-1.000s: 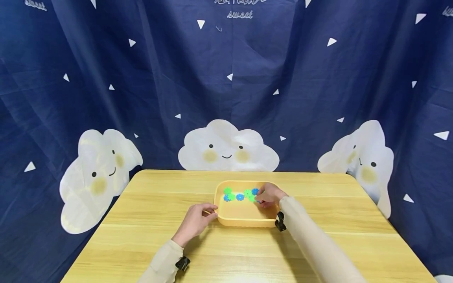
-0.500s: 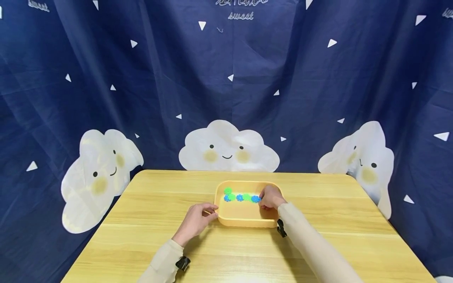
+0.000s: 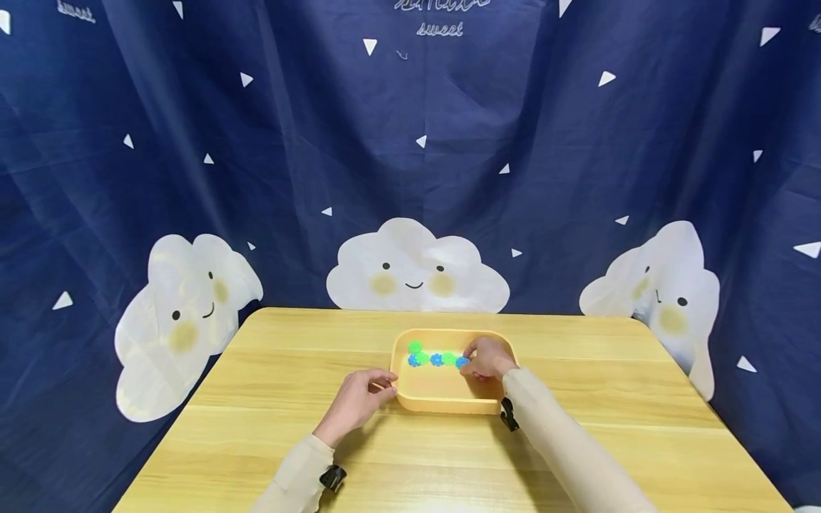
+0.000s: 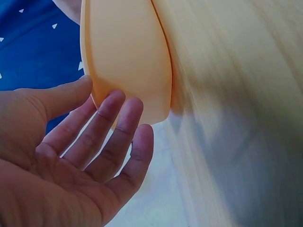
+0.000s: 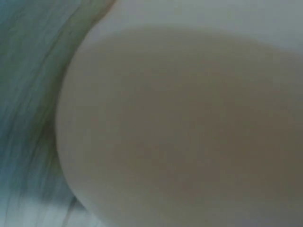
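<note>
My left hand [image 3: 354,403] holds the left edge of a shallow orange-yellow plastic tray [image 3: 442,407]. In the left wrist view, the thumb of that hand [image 4: 90,151] is at the rim and the curled fingers lie against the outer wall. Over the tray's right part, my right hand [image 3: 487,358] pinches a blue notched plastic disc [image 3: 461,363] at the right end of a row. A green disc [image 3: 448,359] and another blue disc [image 3: 437,360] adjoin it. Blurred tray wall [image 5: 180,123] fills most of the right wrist view, with no fingers showing.
Farther left in the tray are a green disc [image 3: 415,347], a second green disc [image 3: 422,358] and a blue one [image 3: 413,360]. The tray stands on a light wooden table [image 3: 288,349]. A dark blue cloud-patterned curtain [image 3: 288,178] hangs behind.
My right hand has brought the discs on the right into line with the middle blue one, shifting slightly left and down. My left hand stays at the tray's edge.
</note>
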Action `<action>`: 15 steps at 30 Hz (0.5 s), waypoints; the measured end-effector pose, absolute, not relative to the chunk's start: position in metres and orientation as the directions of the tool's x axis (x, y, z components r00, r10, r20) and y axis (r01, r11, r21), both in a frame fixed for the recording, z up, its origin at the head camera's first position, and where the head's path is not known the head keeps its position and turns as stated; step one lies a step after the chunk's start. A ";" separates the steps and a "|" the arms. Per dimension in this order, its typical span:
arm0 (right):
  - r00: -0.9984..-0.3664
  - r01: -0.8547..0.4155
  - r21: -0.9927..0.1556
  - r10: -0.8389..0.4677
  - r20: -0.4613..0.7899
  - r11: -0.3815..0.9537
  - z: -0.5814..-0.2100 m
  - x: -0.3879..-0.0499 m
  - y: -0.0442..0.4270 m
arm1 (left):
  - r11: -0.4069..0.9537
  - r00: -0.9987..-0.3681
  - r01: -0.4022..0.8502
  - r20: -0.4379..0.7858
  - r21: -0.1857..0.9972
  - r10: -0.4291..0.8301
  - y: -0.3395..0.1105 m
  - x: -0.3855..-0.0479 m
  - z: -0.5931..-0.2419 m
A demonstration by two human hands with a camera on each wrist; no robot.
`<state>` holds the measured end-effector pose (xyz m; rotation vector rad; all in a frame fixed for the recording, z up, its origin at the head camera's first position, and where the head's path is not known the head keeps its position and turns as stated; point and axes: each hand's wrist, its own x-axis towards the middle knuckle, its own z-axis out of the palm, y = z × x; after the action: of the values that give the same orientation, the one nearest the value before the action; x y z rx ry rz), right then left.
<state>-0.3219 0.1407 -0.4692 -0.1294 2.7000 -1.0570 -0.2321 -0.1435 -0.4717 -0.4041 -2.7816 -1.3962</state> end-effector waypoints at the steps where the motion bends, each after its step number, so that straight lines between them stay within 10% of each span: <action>1: -0.969 -0.003 -0.673 -0.169 -0.182 0.740 -0.469 -0.322 0.140 | 0.570 -0.966 0.232 0.119 0.788 0.228 -0.144 -0.232 -0.472; 15: -0.956 -0.214 -0.530 -0.288 -0.059 0.821 -0.470 -0.319 0.133 | 0.556 -0.967 0.226 0.113 0.800 0.230 -0.144 -0.232 -0.473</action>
<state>-0.3193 0.1333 -0.4699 -0.3967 2.8661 -0.8096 -0.2324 -0.1443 -0.4729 -0.4070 -2.7750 -1.4255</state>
